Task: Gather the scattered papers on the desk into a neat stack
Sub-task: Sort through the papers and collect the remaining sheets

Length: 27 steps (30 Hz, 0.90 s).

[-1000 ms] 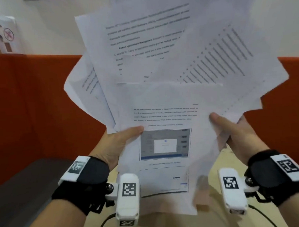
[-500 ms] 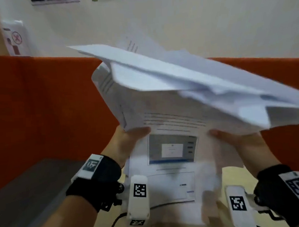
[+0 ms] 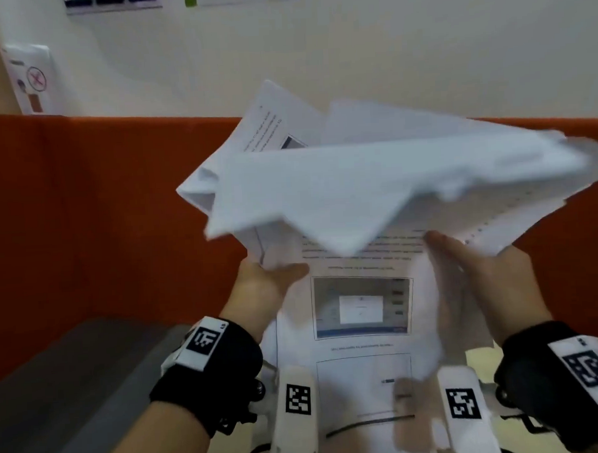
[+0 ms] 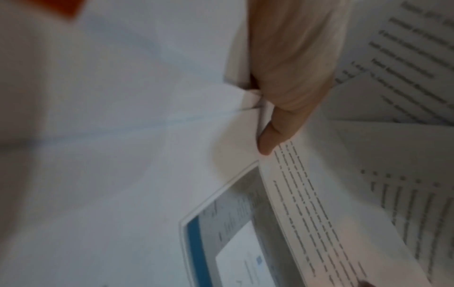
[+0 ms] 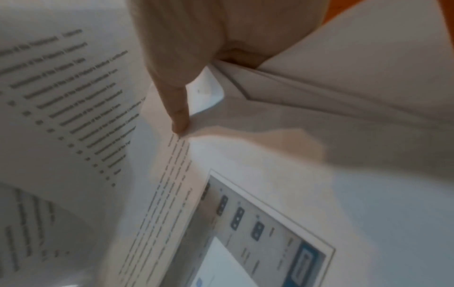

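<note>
My forearms reach forward and up from the bottom of the head view, each wrist wrapped in a black strap carrying a white camera unit [image 3: 293, 411] with a square black-and-white marker. My left hand [image 3: 264, 284] grips the left edge of the bundle of papers [image 3: 375, 192], thumb lying across the front sheet and the fingers hidden behind it; the left wrist view shows the thumb [image 4: 272, 139] pressed against a printed edge. My right hand [image 3: 481, 273] holds the right edge the same way, thumb on the near face, and in the right wrist view its thumb [image 5: 180, 120] comes down onto a page of text. The front sheet [image 3: 361, 305], printed with a screenshot and lines of text, hangs down between my wrists. Above my hands the bundle is held in the air, its sheets fanned unevenly, upper halves bent toward me and blurred. Below lies the pale desk [image 3: 481, 357]. Beyond stand an orange partition [image 3: 102, 217] and a cream wall [image 3: 386, 51] with a small sign [image 3: 32, 80].
</note>
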Each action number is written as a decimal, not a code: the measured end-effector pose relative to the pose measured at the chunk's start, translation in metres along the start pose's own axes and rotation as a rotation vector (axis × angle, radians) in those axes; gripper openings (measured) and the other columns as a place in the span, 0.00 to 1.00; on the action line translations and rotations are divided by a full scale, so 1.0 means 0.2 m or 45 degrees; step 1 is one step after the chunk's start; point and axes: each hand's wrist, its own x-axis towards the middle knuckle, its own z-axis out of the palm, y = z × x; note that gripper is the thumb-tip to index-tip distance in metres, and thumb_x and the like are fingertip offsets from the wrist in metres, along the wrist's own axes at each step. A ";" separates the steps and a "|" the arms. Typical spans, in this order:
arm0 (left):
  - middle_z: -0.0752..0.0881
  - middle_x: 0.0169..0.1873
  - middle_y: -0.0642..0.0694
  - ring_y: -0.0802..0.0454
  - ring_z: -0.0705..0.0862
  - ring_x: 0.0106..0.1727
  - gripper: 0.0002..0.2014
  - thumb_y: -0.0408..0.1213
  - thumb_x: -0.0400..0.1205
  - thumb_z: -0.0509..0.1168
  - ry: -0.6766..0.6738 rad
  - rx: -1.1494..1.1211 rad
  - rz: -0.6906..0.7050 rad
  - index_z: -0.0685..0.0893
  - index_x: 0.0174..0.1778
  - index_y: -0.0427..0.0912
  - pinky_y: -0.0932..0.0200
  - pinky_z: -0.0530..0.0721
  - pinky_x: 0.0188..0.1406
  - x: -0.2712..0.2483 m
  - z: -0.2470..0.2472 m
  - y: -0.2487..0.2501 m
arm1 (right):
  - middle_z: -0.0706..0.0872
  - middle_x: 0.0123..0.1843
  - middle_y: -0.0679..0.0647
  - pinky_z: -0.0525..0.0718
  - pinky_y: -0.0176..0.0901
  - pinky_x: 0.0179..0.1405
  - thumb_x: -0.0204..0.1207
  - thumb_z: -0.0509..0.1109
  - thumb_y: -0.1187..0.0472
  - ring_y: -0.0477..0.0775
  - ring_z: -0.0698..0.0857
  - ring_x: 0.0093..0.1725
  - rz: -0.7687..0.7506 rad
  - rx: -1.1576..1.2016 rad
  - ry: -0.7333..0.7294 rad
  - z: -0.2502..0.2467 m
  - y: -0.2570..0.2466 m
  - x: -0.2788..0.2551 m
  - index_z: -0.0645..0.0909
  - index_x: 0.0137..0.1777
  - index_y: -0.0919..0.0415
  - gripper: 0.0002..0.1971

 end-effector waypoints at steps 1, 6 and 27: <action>0.89 0.55 0.41 0.45 0.89 0.52 0.23 0.33 0.74 0.76 0.007 -0.002 -0.005 0.81 0.64 0.33 0.56 0.88 0.53 -0.02 0.01 0.03 | 0.75 0.31 0.57 0.72 0.40 0.26 0.64 0.82 0.47 0.54 0.76 0.30 -0.002 -0.011 0.027 0.00 -0.01 -0.02 0.76 0.40 0.63 0.23; 0.89 0.28 0.51 0.50 0.88 0.33 0.13 0.43 0.70 0.78 0.053 0.008 -0.023 0.87 0.38 0.36 0.58 0.85 0.42 -0.01 -0.03 -0.02 | 0.88 0.25 0.44 0.79 0.26 0.22 0.72 0.77 0.59 0.35 0.86 0.24 0.056 0.151 -0.220 -0.02 -0.04 -0.04 0.80 0.42 0.72 0.14; 0.87 0.65 0.52 0.48 0.84 0.69 0.48 0.72 0.57 0.75 -0.132 -0.240 -0.002 0.81 0.72 0.50 0.42 0.73 0.77 -0.05 -0.06 -0.01 | 0.94 0.51 0.57 0.91 0.49 0.44 0.56 0.80 0.59 0.56 0.93 0.47 0.173 0.336 -0.336 -0.05 0.05 -0.06 0.88 0.55 0.65 0.25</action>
